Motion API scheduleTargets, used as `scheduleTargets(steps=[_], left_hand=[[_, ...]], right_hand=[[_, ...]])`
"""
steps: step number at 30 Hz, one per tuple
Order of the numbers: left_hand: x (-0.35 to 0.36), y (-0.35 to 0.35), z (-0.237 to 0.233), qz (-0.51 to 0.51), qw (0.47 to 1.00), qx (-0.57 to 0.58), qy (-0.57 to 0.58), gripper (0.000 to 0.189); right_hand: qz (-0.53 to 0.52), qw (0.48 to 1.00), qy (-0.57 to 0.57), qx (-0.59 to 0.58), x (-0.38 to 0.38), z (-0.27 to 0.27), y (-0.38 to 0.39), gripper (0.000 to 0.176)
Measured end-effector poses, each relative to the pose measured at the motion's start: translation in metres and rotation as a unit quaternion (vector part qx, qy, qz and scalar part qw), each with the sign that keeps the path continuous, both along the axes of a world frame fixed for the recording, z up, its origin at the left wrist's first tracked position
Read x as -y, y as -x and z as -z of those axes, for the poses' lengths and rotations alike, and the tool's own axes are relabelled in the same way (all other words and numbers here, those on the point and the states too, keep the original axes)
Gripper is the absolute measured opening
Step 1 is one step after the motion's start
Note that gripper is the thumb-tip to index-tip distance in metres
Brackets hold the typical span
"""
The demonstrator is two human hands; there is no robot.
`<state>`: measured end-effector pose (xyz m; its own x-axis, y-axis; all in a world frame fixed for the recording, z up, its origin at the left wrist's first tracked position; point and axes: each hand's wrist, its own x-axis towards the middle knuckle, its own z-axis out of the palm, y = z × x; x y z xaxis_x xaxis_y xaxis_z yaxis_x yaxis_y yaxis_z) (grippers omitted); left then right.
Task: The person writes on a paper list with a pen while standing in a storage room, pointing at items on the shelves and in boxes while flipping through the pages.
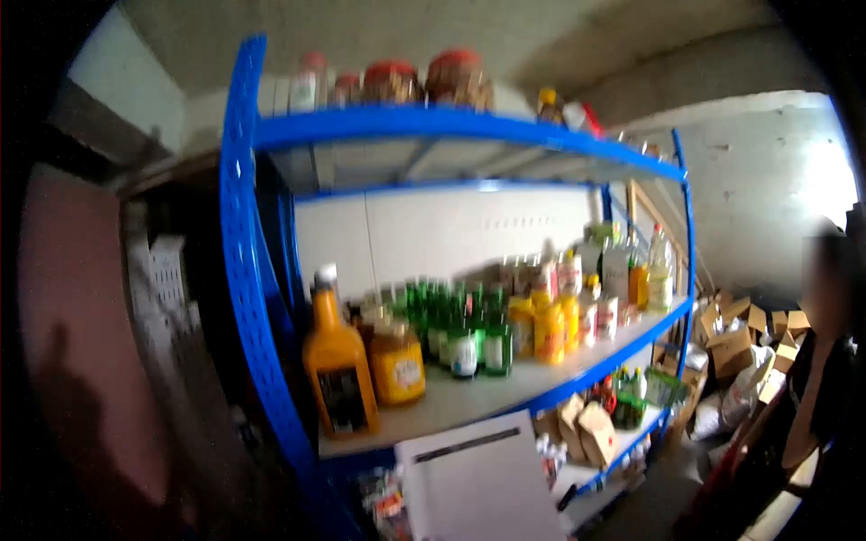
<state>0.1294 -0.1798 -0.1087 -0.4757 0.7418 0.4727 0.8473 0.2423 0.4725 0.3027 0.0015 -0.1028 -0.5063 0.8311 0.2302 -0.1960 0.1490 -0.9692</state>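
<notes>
Neither my left hand nor my right hand shows. A white sheet (478, 482) with a dark strip along its top stands out at the bottom centre, in front of the blue shelf unit (242, 207); what holds it is out of frame. A small dark pen-like object (566, 497) is just right of the sheet. On the middle shelf are a tall orange bottle (338, 370) with a white cap, a yellow-labelled jar (397, 368), several green bottles (465, 347) and yellow containers (548, 332). The picture is blurred.
Red-lidded jars (458, 79) stand on the top shelf. Lower down are brown cartons (595, 435) and a green basket (666, 388). A person (816, 379) in dark clothing is at the right edge, near open cardboard boxes (729, 347). A reddish panel (86, 316) is at left.
</notes>
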Motion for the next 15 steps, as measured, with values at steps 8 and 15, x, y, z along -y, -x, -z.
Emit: scheduleTargets(steps=[8, 15], left_hand=[[-0.016, -0.024, -0.015, -0.054, 0.879, 0.448, -0.156, 0.034], [-0.048, -0.037, -0.032, -0.014, 0.883, 0.409, -0.231, 0.033]], right_hand=[[0.066, 0.997, -0.040, 0.005, -0.030, 0.028, -0.025, 0.012], [-0.038, 0.939, 0.293, -0.177, -0.046, 0.000, -0.028, 0.032]])
